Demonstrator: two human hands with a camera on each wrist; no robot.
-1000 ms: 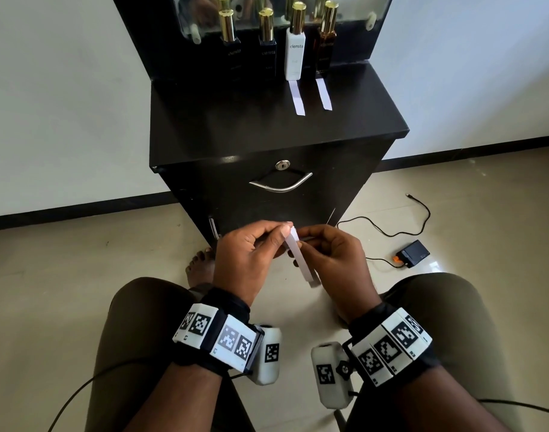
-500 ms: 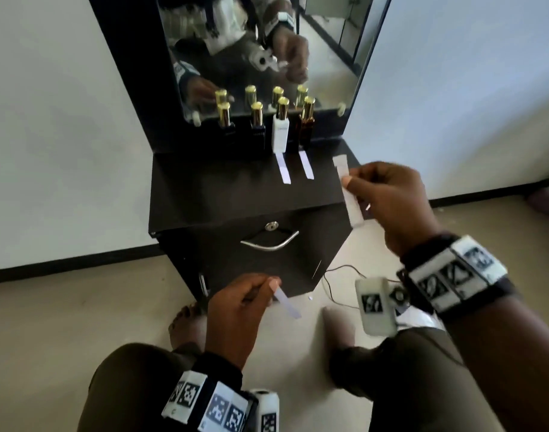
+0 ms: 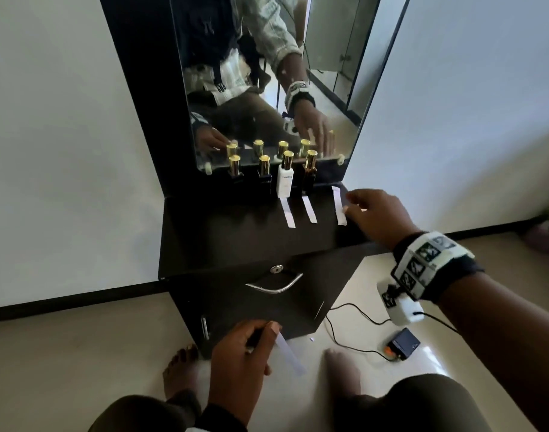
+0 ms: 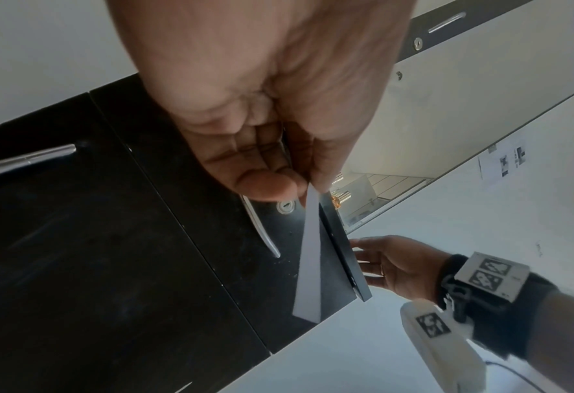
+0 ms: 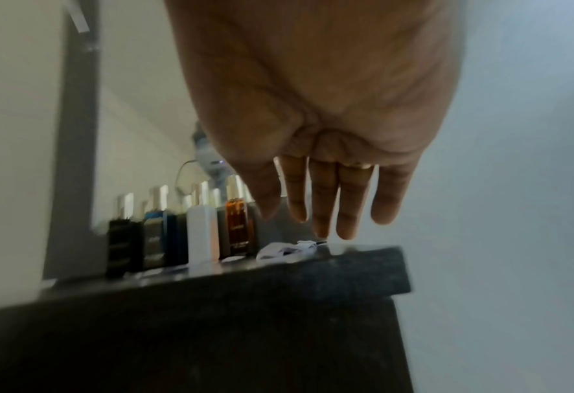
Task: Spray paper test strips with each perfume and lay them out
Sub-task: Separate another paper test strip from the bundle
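Note:
Four gold-capped perfume bottles stand in a row at the back of the black dresser top (image 3: 223, 235): two black ones (image 3: 235, 173), a white one (image 3: 285, 179) and an amber one (image 3: 310, 173). White paper strips lie in front of the white bottle (image 3: 288, 213) and the amber bottle (image 3: 309, 209). A third strip (image 3: 339, 206) lies further right. My right hand (image 3: 349, 202) hovers beside that third strip with straight fingers (image 5: 324, 207) and holds nothing. Low in front of the drawer, my left hand (image 3: 274, 330) pinches another strip (image 4: 309, 255) between thumb and forefinger.
A mirror (image 3: 267, 73) rises behind the bottles. The drawer has a curved metal handle (image 3: 274, 286) and a lock. On the floor to the right lie a black cable and a small black device (image 3: 402, 343). My bare feet and knees are below the dresser front.
The hands parted, each with a strip. My right hand carried its strip up to the dresser top and let go of it there. The left hand stayed low with its strip.

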